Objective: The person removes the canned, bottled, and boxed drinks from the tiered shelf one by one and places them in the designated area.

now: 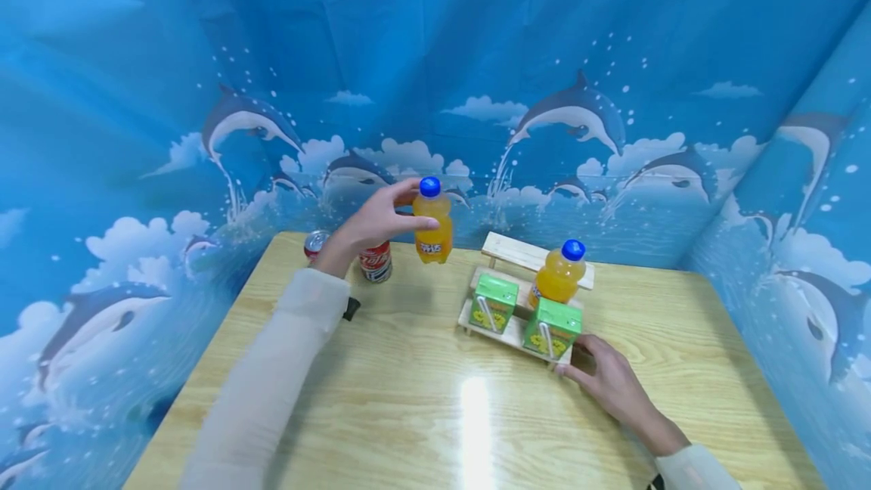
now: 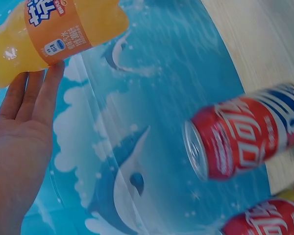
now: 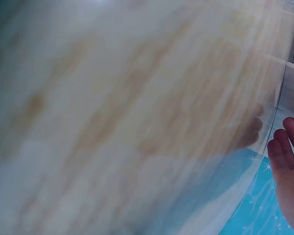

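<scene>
My left hand (image 1: pixel 377 219) holds an orange soda bottle (image 1: pixel 435 233) with a blue cap, upright and raised above the back of the table. In the left wrist view the fingers lie along the label side of that bottle (image 2: pixel 83 29). At the right, my right hand (image 1: pixel 612 384) grips the near right end of a small stepped wooden rack (image 1: pixel 520 252), thumb in front. On its lower step stand a green juice box (image 1: pixel 494 302) and a second green juice box (image 1: pixel 553 327), each with a straw on its face. Behind them is another orange soda bottle (image 1: pixel 559 278).
Behind the left forearm stand a red soda can (image 1: pixel 376 262) and another can (image 1: pixel 316 242), the latter partly hidden by the wrist. The wooden table (image 1: pixel 408 407) ends at a blue dolphin-print curtain (image 1: pixel 422 97) at the back and sides.
</scene>
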